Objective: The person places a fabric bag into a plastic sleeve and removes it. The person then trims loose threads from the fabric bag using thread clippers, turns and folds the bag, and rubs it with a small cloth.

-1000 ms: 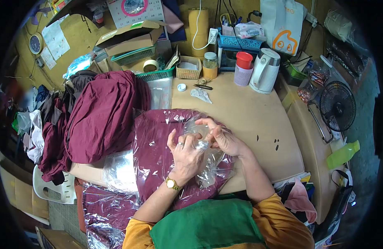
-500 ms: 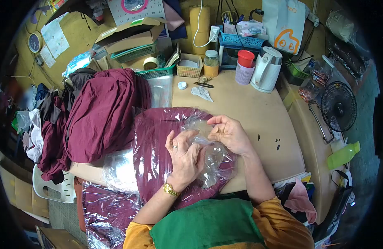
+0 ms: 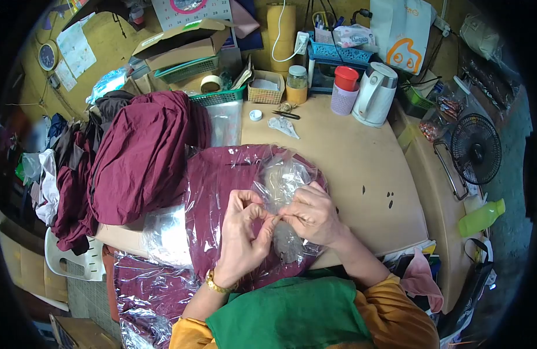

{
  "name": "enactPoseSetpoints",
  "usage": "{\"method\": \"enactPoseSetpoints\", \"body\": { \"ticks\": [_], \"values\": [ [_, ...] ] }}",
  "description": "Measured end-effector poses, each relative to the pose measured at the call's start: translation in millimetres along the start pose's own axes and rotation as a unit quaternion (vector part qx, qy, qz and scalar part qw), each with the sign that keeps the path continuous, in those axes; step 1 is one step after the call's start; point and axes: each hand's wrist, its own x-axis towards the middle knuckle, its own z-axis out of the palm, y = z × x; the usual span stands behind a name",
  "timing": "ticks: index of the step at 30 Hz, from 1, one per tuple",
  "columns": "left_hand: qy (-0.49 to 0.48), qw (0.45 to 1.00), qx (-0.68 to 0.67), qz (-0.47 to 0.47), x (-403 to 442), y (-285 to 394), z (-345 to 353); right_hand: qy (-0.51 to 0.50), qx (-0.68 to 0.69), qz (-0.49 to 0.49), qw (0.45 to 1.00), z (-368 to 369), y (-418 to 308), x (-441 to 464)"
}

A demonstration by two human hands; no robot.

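A maroon bundle of cloth (image 3: 215,174) in clear plastic lies on the table in front of me. Over its right part, the clear plastic bag (image 3: 286,177) is bunched up and crinkled. My left hand (image 3: 244,230) is closed, thumb and fingers pinching the gathered plastic from the left. From the other side my right hand (image 3: 312,215) pinches the plastic too, its fingertips meeting those of the left. What lies exactly between the fingertips is hidden.
Maroon bags or garments (image 3: 140,157) are heaped at the left. Another plastic-wrapped maroon bundle (image 3: 152,285) hangs below the table edge. Toward the back stand a white kettle (image 3: 376,96), a lilac cup (image 3: 344,100) and a jar (image 3: 296,86); black tweezers (image 3: 286,114) lie nearer.
Both hands have moved down a little and their fingertips have come together. The right hand has turned and dropped from its raised position, and the bunched plastic now shows above the hands.
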Motion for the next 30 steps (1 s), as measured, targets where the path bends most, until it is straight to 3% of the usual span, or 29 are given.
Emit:
{"method": "enactPoseSetpoints", "body": {
  "ticks": [1, 2, 4, 5, 6, 8, 10, 15, 18, 21, 22, 24, 26, 27, 28, 29, 30],
  "values": [
    [0.01, 1.0, -0.019, -0.011, 1, 10, 3, 0.009, 0.003, 0.0, 1.0, 7, 6, -4],
    [0.011, 0.997, 0.034, 0.074, 1, 3, 7, 0.018, 0.007, -0.001, 1.0, 13, 10, -7],
    [0.039, 0.996, -0.038, 0.069, 1, -4, 27, 0.008, 0.054, 0.04, 0.998, 24, 5, -6],
    [0.046, 0.967, -0.247, -0.047, -6, -6, 46, 0.062, 0.226, 0.176, 0.956, 31, -2, -4],
    [0.026, 0.974, -0.221, -0.049, -9, -11, 49, 0.112, 0.386, 0.305, 0.864, 35, -8, -5],
    [0.038, 0.987, -0.153, 0.013, -9, -32, 61, 0.122, 0.349, 0.322, 0.871, 48, 16, -28],
    [0.027, 0.99, -0.137, 0.01, -13, -45, 69, 0.237, 0.41, 0.309, 0.824, 48, 21, -29],
    [0.021, 0.997, -0.074, 0.02, -13, -54, 74, 0.21, 0.333, 0.283, 0.875, 37, 11, -24],
    [0.048, 0.972, -0.196, -0.122, -9, -45, 72, 0.177, 0.279, 0.287, 0.899, 26, 14, -20],
    [0.064, 0.973, -0.188, -0.118, -5, -40, 63, 0.055, 0.05, 0.206, 0.976, 2, 13, -11],
    [0.071, 0.969, -0.198, -0.13, -3, -37, 60, 0.056, 0.049, 0.203, 0.976, -10, 16, -13],
    [0.08, 0.969, -0.197, -0.122, -2, -41, 60, -0.175, 0.001, 0.226, 0.958, -37, 20, -18],
    [0.072, 0.977, -0.162, -0.117, -2, -45, 61, -0.182, -0.016, 0.247, 0.952, -45, 15, -18],
    [0.072, 0.977, -0.163, -0.117, -1, -45, 61, -0.117, -0.055, 0.182, 0.975, -46, 5, -13],
    [0.067, 0.993, -0.083, -0.044, -1, -46, 61, -0.051, -0.093, 0.115, 0.988, -46, -3, -9],
    [0.061, 0.998, -0.002, 0.028, 0, -46, 62, -0.052, -0.094, 0.117, 0.987, -44, -8, -4],
    [0.059, 0.998, -0.003, 0.027, -2, -44, 63, -0.033, -0.098, 0.077, 0.992, -42, -13, 0]
  ]
}}
